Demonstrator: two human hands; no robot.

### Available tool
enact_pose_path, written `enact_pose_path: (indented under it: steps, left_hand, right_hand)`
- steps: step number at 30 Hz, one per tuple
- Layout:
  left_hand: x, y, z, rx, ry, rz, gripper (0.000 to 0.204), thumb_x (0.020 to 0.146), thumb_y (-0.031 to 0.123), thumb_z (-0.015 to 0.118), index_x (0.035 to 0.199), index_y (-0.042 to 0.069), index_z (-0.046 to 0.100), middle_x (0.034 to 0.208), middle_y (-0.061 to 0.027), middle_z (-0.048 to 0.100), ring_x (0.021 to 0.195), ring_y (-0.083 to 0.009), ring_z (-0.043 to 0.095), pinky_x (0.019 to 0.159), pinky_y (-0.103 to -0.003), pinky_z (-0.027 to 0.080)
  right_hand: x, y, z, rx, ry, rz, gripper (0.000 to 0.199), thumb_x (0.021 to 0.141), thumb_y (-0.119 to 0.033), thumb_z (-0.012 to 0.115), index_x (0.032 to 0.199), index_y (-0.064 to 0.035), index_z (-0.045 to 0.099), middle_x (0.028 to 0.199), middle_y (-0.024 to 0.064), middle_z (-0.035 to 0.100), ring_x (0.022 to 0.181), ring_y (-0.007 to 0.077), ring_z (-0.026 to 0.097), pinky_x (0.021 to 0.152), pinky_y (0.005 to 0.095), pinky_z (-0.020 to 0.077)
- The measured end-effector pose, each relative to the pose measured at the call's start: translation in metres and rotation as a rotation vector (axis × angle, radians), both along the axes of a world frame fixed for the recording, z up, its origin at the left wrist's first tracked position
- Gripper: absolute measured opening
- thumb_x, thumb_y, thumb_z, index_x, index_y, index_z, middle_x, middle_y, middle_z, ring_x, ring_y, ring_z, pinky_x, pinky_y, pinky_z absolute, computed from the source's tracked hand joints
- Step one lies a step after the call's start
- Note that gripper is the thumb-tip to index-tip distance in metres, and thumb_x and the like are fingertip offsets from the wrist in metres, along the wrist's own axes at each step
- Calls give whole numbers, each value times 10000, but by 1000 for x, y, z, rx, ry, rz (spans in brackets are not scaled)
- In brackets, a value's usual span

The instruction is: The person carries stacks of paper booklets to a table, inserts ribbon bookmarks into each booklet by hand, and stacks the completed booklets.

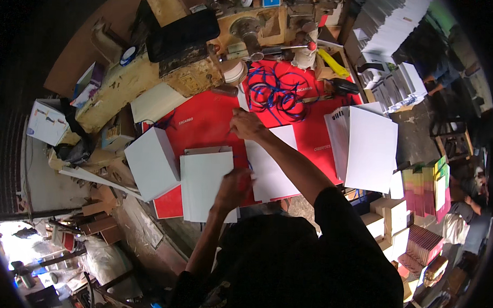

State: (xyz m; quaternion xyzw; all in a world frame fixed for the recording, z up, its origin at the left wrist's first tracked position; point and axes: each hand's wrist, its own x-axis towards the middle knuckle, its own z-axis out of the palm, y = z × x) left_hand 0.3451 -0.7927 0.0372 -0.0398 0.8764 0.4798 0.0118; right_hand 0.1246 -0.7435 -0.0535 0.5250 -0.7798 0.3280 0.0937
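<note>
White boards are laid out on the red-covered desk (204, 122). 1 white sheet (270, 165) lies at the desk's near edge, between both hands. The right hand (246, 124) is pressed closed at the sheet's far corner, apparently pinching something too small to identify. The left hand (233, 189) is curled over the right edge of a white stack (204, 188); its grip cannot be determined. Blue cord (276, 92) is coiled beyond. Another white stack (369, 147) lies to the right.

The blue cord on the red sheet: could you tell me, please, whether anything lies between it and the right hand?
Nothing visible does. The right hand rests on the red sheet just below the blue cord, with only bare red surface between them.
</note>
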Motion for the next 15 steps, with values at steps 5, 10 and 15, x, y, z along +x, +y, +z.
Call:
enact_pose_path:
  steps: [5, 10, 15]
  left_hand:
    - [-54, 27, -81, -271, 322, -202, 578, 817, 285, 752, 1267, 19, 506, 1292, -200, 520, 1156, -374, 522, 962, -459, 463]
    - [-113, 31, -74, -423, 75, -216, 1104, 631, 487, 832, 1443, -5, 268, 1441, -239, 344, 1321, -447, 357, 1091, -516, 347]
    - [-103, 43, -69, -387, 276, -84, 1169, 561, 478, 839, 1471, 52, 242, 1335, -232, 406, 1247, -418, 426, 969, -489, 459]
  right_hand:
    - [-40, 23, 28, -207, -496, -475, 183, 792, -293, 733, 801, -111, 742, 761, 134, 694, 709, 292, 680, 667, 401, 549]
    - [-57, 103, 20, -115, -583, -789, 261, 762, -352, 811, 800, -100, 758, 756, 150, 705, 737, 262, 700, 670, 363, 543]
    - [-41, 145, 14, -324, -586, -812, 267, 740, -297, 830, 881, -80, 766, 829, 156, 716, 784, 279, 708, 742, 358, 550]
